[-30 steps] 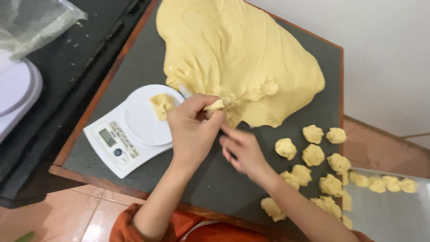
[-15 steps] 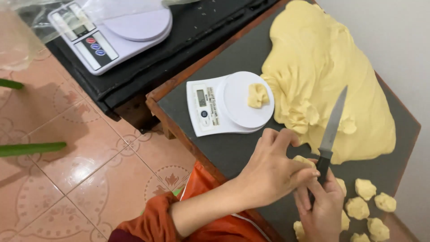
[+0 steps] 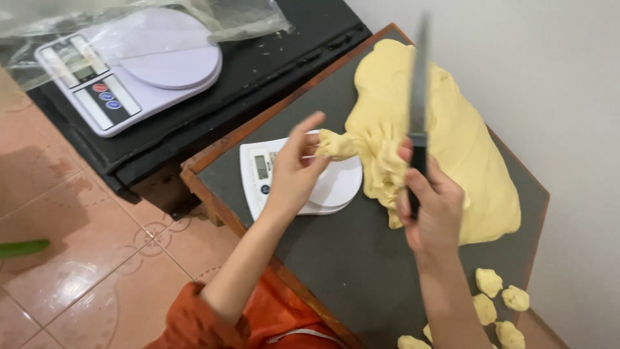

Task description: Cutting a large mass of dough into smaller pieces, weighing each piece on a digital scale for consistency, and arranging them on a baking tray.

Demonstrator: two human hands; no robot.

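The left hand (image 3: 294, 174) pinches a stretched-out knob of soft yellow dough (image 3: 336, 145), fingers closed on it, right above the small white digital kitchen scale (image 3: 284, 178). That knob is drawn out from the large flattened mass of pale yellow dough (image 3: 445, 129), which spreads beside the scale on the dark grey wood-edged work board (image 3: 349, 258). The right hand (image 3: 433, 207) is closed around the black handle of a long steel-bladed knife (image 3: 420, 84), blade upright, just beside the scale. Small cut yellow dough lumps (image 3: 497, 300) lie well apart from the scale, at the board's near corner. A larger white scale (image 3: 129, 64) sits on the black surface beyond.
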